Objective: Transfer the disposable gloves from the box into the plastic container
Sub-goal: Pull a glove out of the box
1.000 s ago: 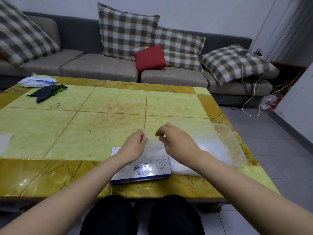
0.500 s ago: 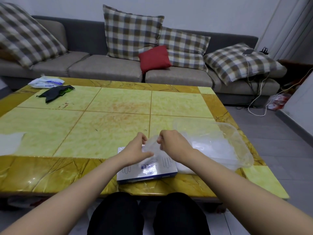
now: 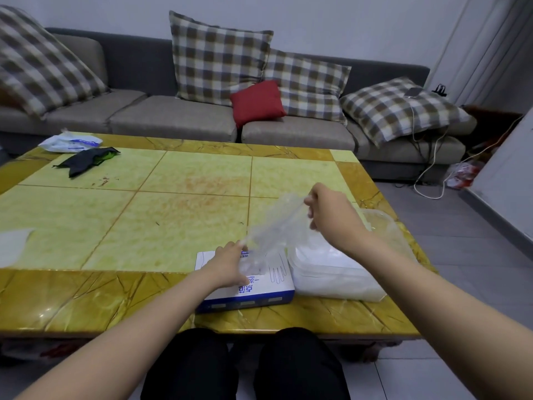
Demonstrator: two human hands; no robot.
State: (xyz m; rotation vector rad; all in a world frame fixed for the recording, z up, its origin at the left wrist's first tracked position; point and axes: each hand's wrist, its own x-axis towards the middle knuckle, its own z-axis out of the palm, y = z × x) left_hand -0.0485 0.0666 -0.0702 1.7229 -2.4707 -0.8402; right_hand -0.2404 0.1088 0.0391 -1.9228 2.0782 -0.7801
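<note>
A white and blue glove box (image 3: 261, 287) lies flat near the table's front edge. Right beside it stands a clear plastic container (image 3: 383, 226) holding a pile of clear gloves (image 3: 326, 256). A thin transparent glove (image 3: 277, 223) is stretched diagonally above the box. My right hand (image 3: 331, 210) grips its upper end, raised over the container's left side. My left hand (image 3: 230, 262) rests on the box and pinches the glove's lower end at the box opening.
The yellow tiled table (image 3: 173, 203) carries a dark cloth (image 3: 83, 161) and a white wipes pack (image 3: 70, 141) at its far left, and a white sheet (image 3: 13, 245) at the left edge. A grey sofa (image 3: 173, 122) with checked cushions stands behind. Cables lie on the floor at right.
My right hand has lifted up and to the right, drawing a glove out of the box. My left hand has dropped onto the box and holds the glove's lower end.
</note>
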